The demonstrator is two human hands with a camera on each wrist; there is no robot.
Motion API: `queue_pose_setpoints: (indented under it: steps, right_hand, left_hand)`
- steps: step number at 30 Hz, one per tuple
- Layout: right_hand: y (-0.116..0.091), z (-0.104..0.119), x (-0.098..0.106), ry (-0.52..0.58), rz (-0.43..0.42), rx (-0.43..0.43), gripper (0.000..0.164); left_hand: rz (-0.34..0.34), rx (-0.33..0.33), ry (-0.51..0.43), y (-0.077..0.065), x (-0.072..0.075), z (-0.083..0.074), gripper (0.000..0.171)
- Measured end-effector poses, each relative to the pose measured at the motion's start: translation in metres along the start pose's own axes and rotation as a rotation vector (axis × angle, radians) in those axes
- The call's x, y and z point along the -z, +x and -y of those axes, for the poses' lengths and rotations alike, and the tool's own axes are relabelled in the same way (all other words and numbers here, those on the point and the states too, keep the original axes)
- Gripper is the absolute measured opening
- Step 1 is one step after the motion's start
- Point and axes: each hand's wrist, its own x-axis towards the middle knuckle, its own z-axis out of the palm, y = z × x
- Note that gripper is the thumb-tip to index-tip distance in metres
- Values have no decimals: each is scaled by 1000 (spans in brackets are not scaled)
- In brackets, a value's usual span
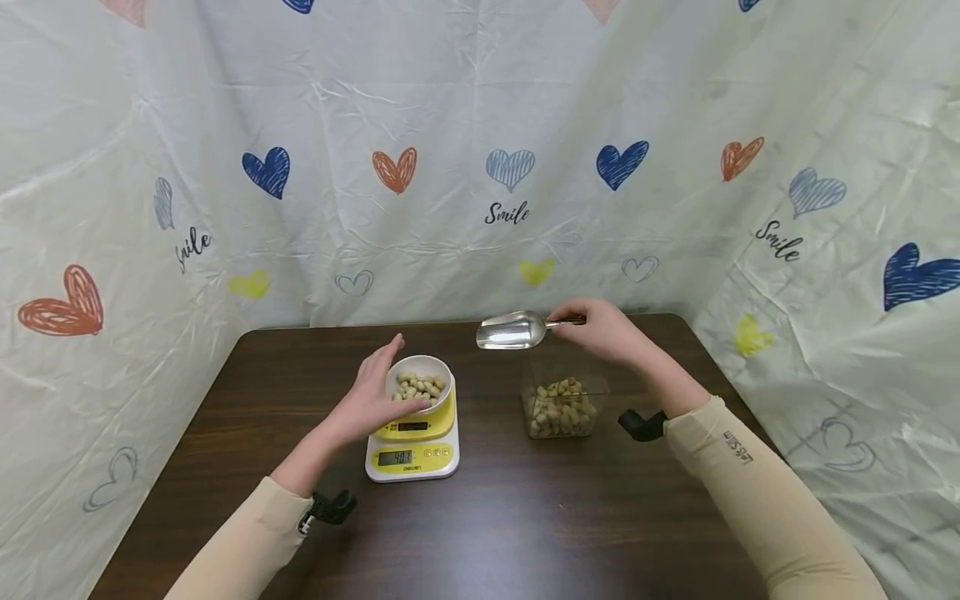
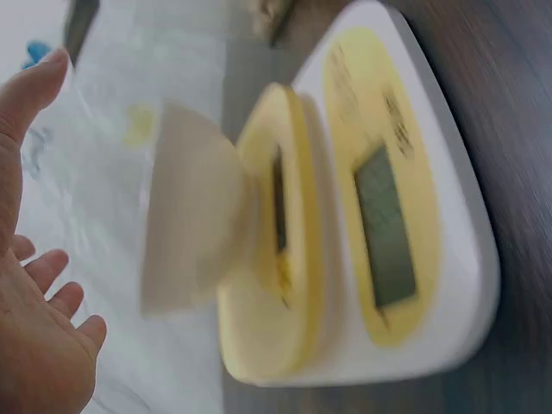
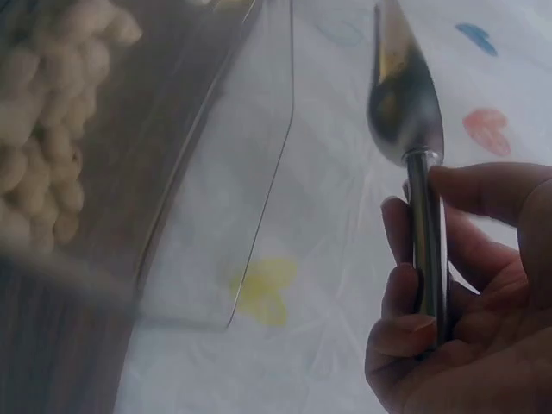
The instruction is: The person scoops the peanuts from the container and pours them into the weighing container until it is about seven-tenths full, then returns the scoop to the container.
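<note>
My right hand (image 1: pixel 597 330) grips a shiny metal scoop (image 1: pixel 513 331) by its handle, above and behind a clear box (image 1: pixel 534 425). In the right wrist view, fingers and thumb close round the scoop's handle (image 3: pixel 424 233). Pale nuts (image 1: pixel 562 408), like peanuts in their shells, lie in the box. To the left, a white bowl (image 1: pixel 422 365) holding more of these nuts (image 1: pixel 420 387) stands on a yellow and white kitchen scale (image 1: pixel 412 454). My left hand (image 1: pixel 371 390) is spread beside the bowl; the left wrist view shows a gap between them.
Both the scale and the box stand on a dark wooden table (image 1: pixel 510 517). A white curtain (image 1: pixel 450 100) printed with hearts hangs behind the table and along both sides. The scale's display (image 1: pixel 395 457) appears to read 40.7.
</note>
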Motion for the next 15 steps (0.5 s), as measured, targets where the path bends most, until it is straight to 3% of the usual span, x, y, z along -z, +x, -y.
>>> queue_pose_setpoints:
  steps: [6,15]
  right_hand:
    - [-15,-12,15,9,-23,-42,26]
    - [-36,-24,37,-71,-70,-43,30]
  left_hand:
    - [38,-55,-40,2,-8,-30,116]
    - [98,-142,-70,13,-29,-60,117]
